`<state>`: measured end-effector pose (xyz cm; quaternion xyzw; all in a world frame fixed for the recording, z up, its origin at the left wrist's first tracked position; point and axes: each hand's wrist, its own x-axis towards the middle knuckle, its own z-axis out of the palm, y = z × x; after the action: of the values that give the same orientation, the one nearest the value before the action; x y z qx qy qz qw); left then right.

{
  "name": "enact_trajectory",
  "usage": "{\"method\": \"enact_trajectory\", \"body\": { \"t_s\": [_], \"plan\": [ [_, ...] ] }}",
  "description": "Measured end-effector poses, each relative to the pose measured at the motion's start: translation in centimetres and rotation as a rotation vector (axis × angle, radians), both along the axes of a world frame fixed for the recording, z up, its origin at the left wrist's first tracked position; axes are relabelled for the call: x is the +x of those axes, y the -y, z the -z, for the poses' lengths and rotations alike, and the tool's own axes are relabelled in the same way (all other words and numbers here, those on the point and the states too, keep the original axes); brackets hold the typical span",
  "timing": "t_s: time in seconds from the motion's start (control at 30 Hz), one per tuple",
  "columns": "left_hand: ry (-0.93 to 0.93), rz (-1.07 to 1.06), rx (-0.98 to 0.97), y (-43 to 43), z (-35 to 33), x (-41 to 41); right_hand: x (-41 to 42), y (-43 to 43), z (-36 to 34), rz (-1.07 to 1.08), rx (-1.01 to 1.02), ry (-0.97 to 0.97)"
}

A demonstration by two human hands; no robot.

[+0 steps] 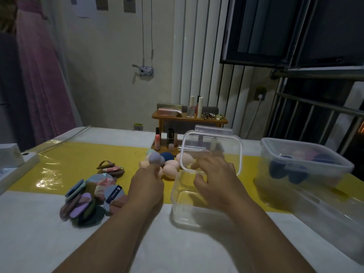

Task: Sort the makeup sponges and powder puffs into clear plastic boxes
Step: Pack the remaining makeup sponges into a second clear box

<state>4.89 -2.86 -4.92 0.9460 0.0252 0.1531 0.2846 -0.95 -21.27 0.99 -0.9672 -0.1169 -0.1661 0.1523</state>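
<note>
Egg-shaped makeup sponges [171, 170] lie in a heap on the yellow mat [65, 156], mostly peach, with one dark blue sponge [167, 155]. My left hand [146, 186] pinches a lavender sponge [154, 158] at the top of that heap. To the left, flat powder puffs [92, 200] in several colours lie fanned out, with a smaller pile of puffs [111, 168] behind them. An empty clear box [177, 209] stands in front of me. My right hand [214, 180] reaches over it, fingers curled on the lower edge of its raised clear lid [232, 146].
A second clear box [307, 164] at the right holds dark blue pieces, and more clear plastic [334, 223] lies in front of it. Behind the sponges stands a wooden rack [189, 117] with cosmetics and bottles [157, 141]. A white box [11, 156] sits at the left edge.
</note>
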Motion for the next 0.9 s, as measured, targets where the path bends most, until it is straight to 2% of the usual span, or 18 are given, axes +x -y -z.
{"method": "enact_trajectory", "body": {
  "t_s": [0.17,0.37,0.5,0.67,0.77,0.9],
  "plan": [
    [0.012,-0.001,-0.002,-0.2,0.3,0.1,-0.5,-0.1,-1.2,-0.019,0.052,-0.037],
    [0.118,-0.034,-0.023,0.0,0.1,-0.2,-0.9,-0.8,-1.1,0.007,-0.004,-0.183],
    [0.119,-0.009,-0.11,0.0,0.1,-0.2,-0.8,-1.1,-1.0,0.034,-0.08,-0.162],
    [0.141,-0.016,-0.333,-0.2,-0.9,-0.8,-0.2,-1.7,-1.1,0.034,-0.207,-0.255],
    [0.174,0.007,-0.491,0.0,-1.5,-1.6,-0.1,-1.6,-0.7,0.034,-0.126,-0.241],
    [0.187,0.102,-0.816,0.2,-2.3,-2.8,-0.2,-1.2,-0.1,0.003,-0.011,-0.232]
  ]
}}
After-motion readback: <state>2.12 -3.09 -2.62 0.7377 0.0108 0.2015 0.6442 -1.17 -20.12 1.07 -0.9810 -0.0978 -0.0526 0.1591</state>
